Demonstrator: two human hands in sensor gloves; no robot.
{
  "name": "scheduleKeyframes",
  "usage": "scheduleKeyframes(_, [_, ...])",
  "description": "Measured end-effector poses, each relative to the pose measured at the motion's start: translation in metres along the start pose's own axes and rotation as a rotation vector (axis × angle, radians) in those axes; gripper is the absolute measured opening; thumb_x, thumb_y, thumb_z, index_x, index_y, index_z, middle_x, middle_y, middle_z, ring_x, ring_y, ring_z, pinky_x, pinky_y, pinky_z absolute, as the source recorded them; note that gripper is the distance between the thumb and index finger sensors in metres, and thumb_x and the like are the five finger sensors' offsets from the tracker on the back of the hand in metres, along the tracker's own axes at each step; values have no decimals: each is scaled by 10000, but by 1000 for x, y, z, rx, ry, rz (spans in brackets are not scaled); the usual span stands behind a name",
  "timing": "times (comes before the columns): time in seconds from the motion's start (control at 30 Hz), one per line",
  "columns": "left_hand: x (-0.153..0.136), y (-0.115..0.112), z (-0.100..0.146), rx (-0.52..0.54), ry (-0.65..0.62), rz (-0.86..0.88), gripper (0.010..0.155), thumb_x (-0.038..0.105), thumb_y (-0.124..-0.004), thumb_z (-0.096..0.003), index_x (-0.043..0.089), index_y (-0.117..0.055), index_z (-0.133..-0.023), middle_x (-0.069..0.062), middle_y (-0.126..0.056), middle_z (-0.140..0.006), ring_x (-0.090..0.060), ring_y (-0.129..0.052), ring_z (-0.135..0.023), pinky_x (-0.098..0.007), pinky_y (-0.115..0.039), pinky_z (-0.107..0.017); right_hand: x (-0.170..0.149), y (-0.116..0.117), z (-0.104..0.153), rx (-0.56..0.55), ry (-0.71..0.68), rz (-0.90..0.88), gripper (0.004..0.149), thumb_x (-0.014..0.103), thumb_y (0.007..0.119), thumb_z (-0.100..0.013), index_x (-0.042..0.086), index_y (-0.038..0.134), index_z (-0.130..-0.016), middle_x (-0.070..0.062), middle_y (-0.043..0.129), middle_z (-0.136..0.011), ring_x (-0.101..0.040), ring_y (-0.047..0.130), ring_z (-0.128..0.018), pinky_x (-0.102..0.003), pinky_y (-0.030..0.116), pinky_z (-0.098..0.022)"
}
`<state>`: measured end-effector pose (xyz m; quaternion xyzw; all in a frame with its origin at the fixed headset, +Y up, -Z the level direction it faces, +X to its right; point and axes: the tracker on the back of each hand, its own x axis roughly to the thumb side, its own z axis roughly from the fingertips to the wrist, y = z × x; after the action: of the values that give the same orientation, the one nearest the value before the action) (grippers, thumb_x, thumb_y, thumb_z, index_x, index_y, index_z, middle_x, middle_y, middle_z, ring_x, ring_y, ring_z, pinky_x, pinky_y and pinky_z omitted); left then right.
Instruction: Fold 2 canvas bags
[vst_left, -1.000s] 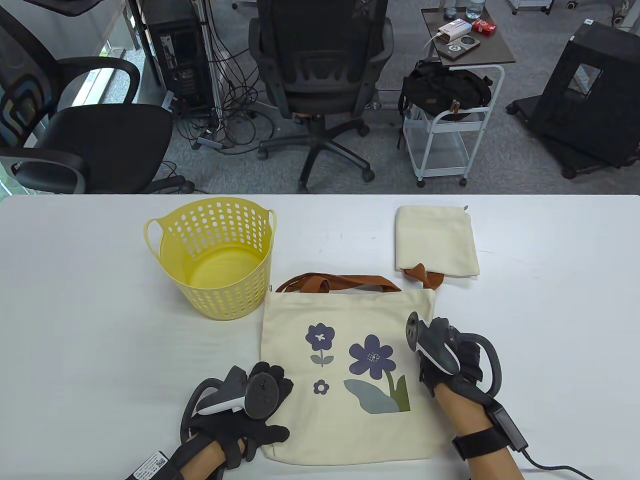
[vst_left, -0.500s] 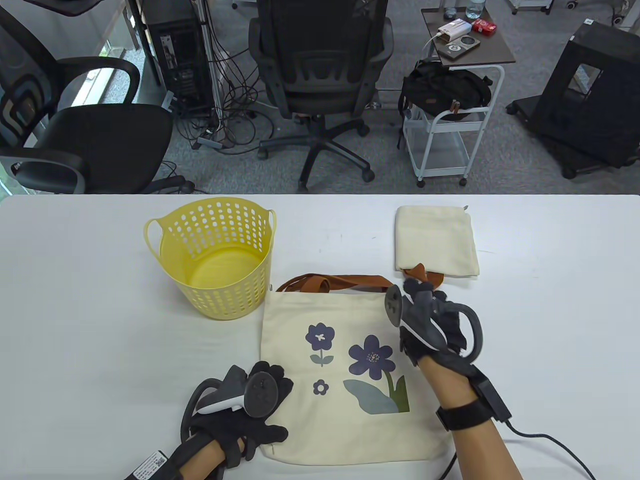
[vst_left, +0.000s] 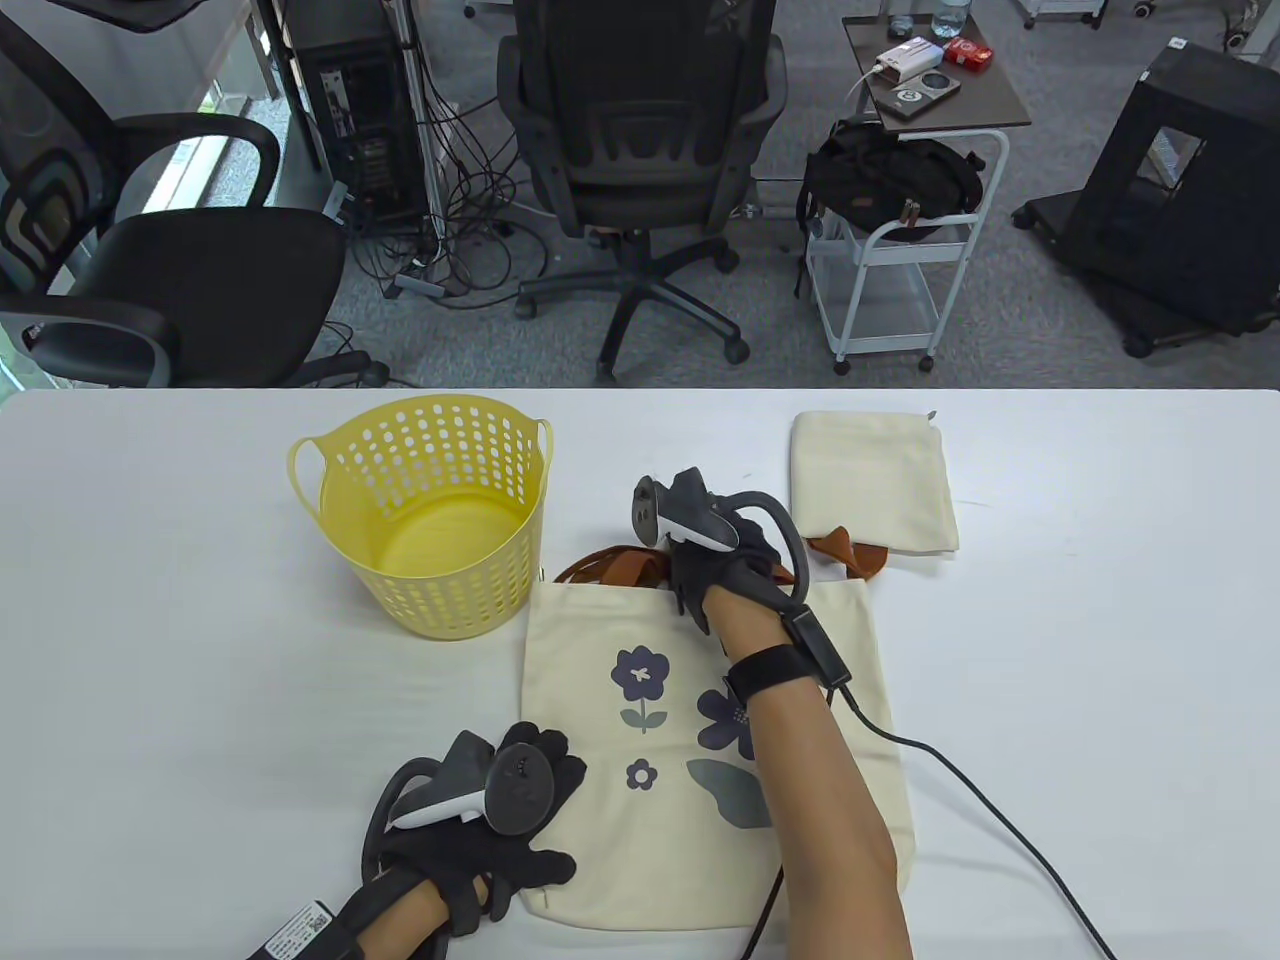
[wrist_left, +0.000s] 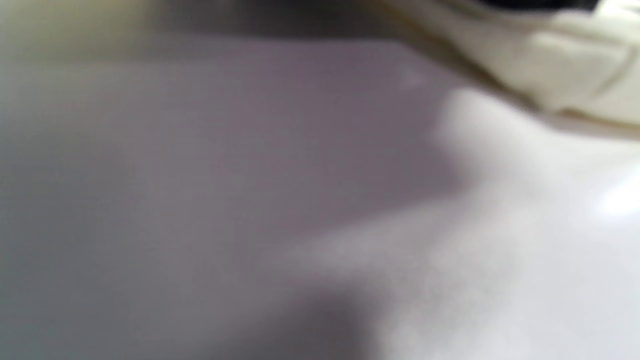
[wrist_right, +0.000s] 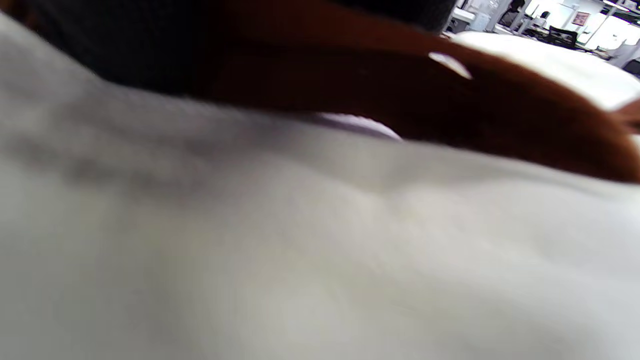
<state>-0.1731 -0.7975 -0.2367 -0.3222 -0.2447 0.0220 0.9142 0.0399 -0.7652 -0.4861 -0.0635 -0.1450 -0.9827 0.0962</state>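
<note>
A cream canvas bag with purple flowers lies flat on the white table, its brown straps at the far edge. My right hand reaches across the bag and rests on the straps at its mouth; I cannot tell whether it grips them. The right wrist view shows a brown strap close over cream cloth. My left hand rests flat on the bag's near left corner. A second cream bag lies folded at the far right, with a brown strap end sticking out.
A yellow perforated basket stands left of the bag's top edge. My right glove's cable trails over the table to the right. The left wrist view is blurred, showing table and a cream cloth edge. Office chairs stand beyond the table.
My right hand moved from the bag's right edge up and left to the straps at its mouth, the forearm now lying across the flowers. The left hand stayed put.
</note>
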Motion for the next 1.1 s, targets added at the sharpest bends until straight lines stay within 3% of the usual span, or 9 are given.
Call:
scheduleKeyframes(0.13, [0,0,0,1,-5,7,894,604,-754,-390,366,-202,-1052,80,-21,-1125,-231,34,-1081,-558,-102,-778,9,-3,-2,-68,-6,95,431,377,921,-403,293,840,-818,12,820,-968,-271,844,-893,-469,734,-643])
scheduleKeyframes(0.23, [-1,-1,-1,3,-8,11,898,601,-761,-387,365,-206,-1052,81,-25,-1126,-230,30,-1082,-556,-103,-777,3,-12,-8,-168,91,72,421,401,902,-412,289,832,-812,18,839,-944,-259,874,-863,-456,751,-628])
scheduleKeyframes(0.33, [-2,-1,-1,4,-10,14,901,599,-768,-383,366,-211,-1052,87,-32,-1126,-227,27,-1083,-551,-104,-778,-16,-30,-16,-304,200,-98,416,419,873,-429,265,812,-811,-7,836,-928,-273,900,-822,-447,780,-594])
scheduleKeyframes(0.5, [-2,-1,-1,-10,-14,30,907,585,-781,-383,367,-208,-1051,89,-21,-1124,-226,41,-1078,-546,-91,-773,-67,-48,-21,-395,404,-530,383,472,811,-454,252,813,-768,-24,847,-887,-278,945,-744,-435,813,-538])
scheduleKeyframes(0.67, [-3,-1,-1,-13,-15,33,907,582,-780,-384,367,-202,-1050,90,-15,-1121,-224,49,-1074,-543,-84,-769,-101,-42,-25,-362,537,-708,390,559,723,-462,262,908,-634,-4,945,-791,-261,1011,-655,-424,854,-479])
scheduleKeyframes(0.77, [-3,-1,-1,-15,-15,34,907,585,-776,-385,369,-197,-1049,91,-10,-1119,-222,55,-1072,-540,-79,-768,-107,-33,-32,-295,543,-721,395,552,733,-465,251,913,-647,-21,940,-803,-277,1003,-666,-435,847,-484])
scheduleKeyframes(0.9, [-3,-2,-1,-18,-15,33,905,587,-770,-387,372,-191,-1048,93,-7,-1117,-220,63,-1070,-537,-73,-767,-102,-20,-42,-201,545,-521,428,552,747,-466,249,882,-736,-38,897,-867,-295,967,-730,-447,827,-524])
scheduleKeyframes(1.1, [-3,-2,-1,-19,-16,31,905,590,-765,-388,373,-186,-1048,95,15,-1116,-220,66,-1070,-536,-70,-768,-99,-8,-45,-59,498,-354,673,582,776,-447,217,671,-1002,-113,699,-1056,-370,803,-911,-510,735,-635])
